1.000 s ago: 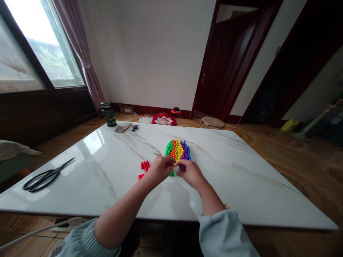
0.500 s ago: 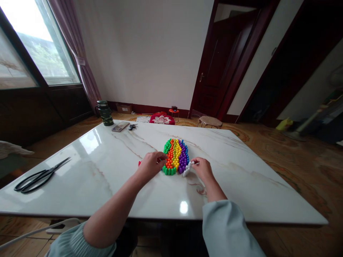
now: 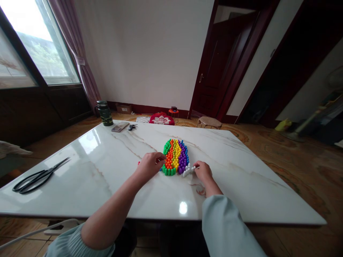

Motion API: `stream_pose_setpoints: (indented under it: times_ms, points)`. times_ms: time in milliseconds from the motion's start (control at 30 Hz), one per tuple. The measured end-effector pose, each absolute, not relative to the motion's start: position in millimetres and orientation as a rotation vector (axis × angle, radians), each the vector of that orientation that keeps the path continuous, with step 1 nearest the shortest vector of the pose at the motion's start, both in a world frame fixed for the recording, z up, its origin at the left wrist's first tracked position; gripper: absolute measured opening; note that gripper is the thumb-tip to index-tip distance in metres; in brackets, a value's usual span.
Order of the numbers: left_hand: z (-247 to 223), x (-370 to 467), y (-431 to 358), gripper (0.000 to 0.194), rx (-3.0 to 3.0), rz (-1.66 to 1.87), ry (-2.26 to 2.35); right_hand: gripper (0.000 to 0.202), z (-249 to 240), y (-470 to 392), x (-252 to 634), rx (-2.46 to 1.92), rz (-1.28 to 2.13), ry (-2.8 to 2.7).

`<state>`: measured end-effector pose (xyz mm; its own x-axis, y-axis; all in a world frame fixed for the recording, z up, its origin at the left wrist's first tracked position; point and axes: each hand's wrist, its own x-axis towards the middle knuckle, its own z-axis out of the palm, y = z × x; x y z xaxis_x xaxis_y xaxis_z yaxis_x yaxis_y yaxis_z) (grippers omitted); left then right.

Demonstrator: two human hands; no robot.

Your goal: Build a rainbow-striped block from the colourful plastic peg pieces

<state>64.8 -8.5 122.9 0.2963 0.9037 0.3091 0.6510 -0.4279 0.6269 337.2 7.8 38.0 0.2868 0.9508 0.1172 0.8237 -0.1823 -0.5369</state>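
A piece of beadwork (image 3: 176, 153) with green, orange, yellow, purple and blue rows lies on the white marbled table (image 3: 107, 171). At its lower right edge is a group of white beads (image 3: 188, 170). My right hand (image 3: 204, 172) pinches the outer end of these white beads. On the left side, my left hand (image 3: 150, 164) has its fingertips closed against the orange and green rows. What lies between those fingertips is hidden. A bit of red (image 3: 138, 163) shows from behind the left hand.
Black-handled scissors (image 3: 40, 176) lie at the table's left. A camouflage flask (image 3: 105, 113), a phone (image 3: 120, 126) and keys (image 3: 132, 127) are at the far left corner. Beyond the table stand a round stool (image 3: 209, 122) and a red cushion (image 3: 161, 119).
My right hand has shifted slightly outward and down, and the white beads now stretch out more toward it. My left hand has hardly moved.
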Motion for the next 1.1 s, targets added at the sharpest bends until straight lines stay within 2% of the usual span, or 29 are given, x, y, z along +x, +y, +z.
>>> stream_pose_setpoints:
  times_ms: [467,633,800,1000,1100]
  points:
    - [134,36,2,0.023,2.172,0.914,1.573,0.042,20,19,334,-1.875,0.494,-1.541]
    - [125,10,11,0.026,2.163,0.672,1.738,0.037,38,14,329,-1.905,0.444,-1.516]
    - [94,-17,21,0.044,2.198,0.322,1.805,0.035,63,7,309,-1.805,0.398,-1.529]
    - [56,-29,39,0.069,2.383,0.243,1.628,0.028,82,-2,280,-1.630,0.402,-1.582]
    - [46,-30,45,0.067,2.440,0.208,1.509,0.026,85,-4,273,-1.616,0.421,-1.591]
